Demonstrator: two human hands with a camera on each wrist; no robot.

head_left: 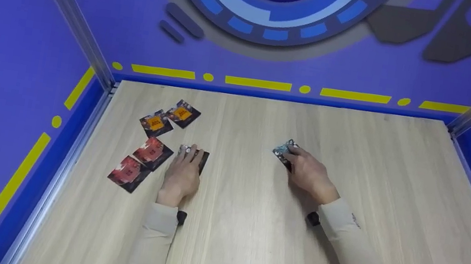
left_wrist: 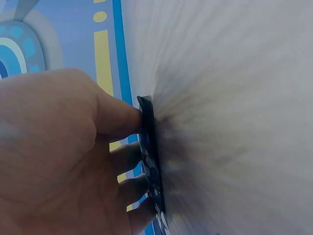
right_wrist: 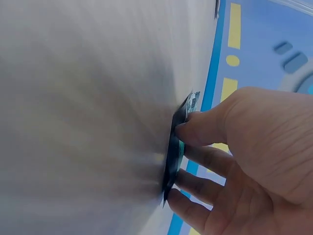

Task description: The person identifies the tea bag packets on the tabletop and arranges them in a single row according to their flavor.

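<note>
My left hand (head_left: 181, 176) lies over a small dark printed packet (head_left: 203, 163), its fingers straight and spread across the top. In the left wrist view, the thumb (left_wrist: 122, 120) touches one end of the packet (left_wrist: 152, 171), which is flat against the table. Farther right, my right hand (head_left: 308, 172) grips a teal and black patterned packet (head_left: 282, 149) by its edges. The right wrist view has the thumb (right_wrist: 200, 129) at the near side of that packet (right_wrist: 172, 152) and bent fingers at its other side. Part of each packet is hidden under the fingers.
Left of my left hand lie two red packets (head_left: 127, 173) with touching corners. Behind them are two packets with orange labels (head_left: 182, 114). The pale wooden table (head_left: 239, 227) is bounded by blue-purple panels (head_left: 264, 70) at the back and sides.
</note>
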